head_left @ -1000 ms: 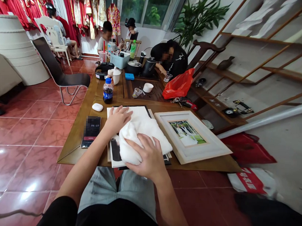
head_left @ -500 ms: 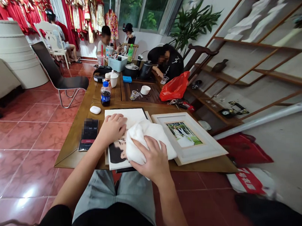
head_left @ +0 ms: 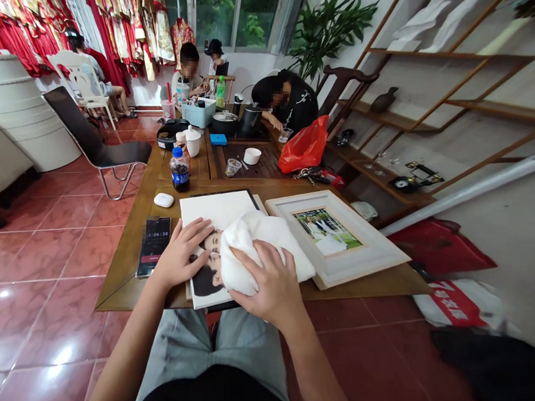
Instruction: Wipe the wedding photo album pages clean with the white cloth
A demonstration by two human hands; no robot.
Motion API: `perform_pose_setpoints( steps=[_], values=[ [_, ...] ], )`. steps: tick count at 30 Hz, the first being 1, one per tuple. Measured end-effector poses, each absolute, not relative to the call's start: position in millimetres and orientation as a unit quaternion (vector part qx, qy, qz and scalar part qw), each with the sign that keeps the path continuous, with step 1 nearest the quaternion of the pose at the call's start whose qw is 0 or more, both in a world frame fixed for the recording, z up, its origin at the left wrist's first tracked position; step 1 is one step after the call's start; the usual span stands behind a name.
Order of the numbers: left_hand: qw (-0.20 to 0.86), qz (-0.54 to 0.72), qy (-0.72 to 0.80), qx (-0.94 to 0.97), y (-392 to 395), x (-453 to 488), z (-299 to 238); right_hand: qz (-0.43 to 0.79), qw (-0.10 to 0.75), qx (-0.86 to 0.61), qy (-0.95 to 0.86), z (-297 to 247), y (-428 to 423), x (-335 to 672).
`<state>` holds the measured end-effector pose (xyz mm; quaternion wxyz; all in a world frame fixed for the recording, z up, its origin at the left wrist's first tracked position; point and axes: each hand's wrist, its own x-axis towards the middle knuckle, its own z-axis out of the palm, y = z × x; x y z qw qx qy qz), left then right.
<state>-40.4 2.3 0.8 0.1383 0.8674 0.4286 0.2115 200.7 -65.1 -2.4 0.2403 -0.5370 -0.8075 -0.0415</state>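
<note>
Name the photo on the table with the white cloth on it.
The unframed print held by the left hand; the right hand presses the white cloth on it. The white-framed photo lies beside it.

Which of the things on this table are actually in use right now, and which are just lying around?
In use: cloth, gripped by the right hand; photo print, held flat by the left hand.
Lying about: phone, earbud case, cola bottle, framed photo, red bag.
</note>
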Motion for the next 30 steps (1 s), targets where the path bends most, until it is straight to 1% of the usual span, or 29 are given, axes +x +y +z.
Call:
perform_pose_setpoints(
  steps=[6,11,14,22,25,30],
  values=[
    [0.138,0.22,0.425,0.867,2,-39,-2,-0.051,0.234,-0.502,-0.831,-1,-67,195],
    [0.145,0.22,0.412,0.872,2,-41,-3,-0.034,0.229,-0.454,-0.86,1,-67,184],
    [0.147,0.215,0.415,0.872,2,-41,-2,-0.031,0.224,-0.459,-0.859,2,-64,189],
    [0.153,0.21,0.421,0.869,1,-40,0,-0.071,0.208,-0.542,-0.811,-1,-57,231],
    [0.153,0.215,0.42,0.868,1,-40,-2,-0.079,0.206,-0.532,-0.818,0,-58,225],
    [0.149,0.224,0.414,0.87,1,-41,-4,-0.054,0.207,-0.484,-0.849,3,-63,193]
  ],
)
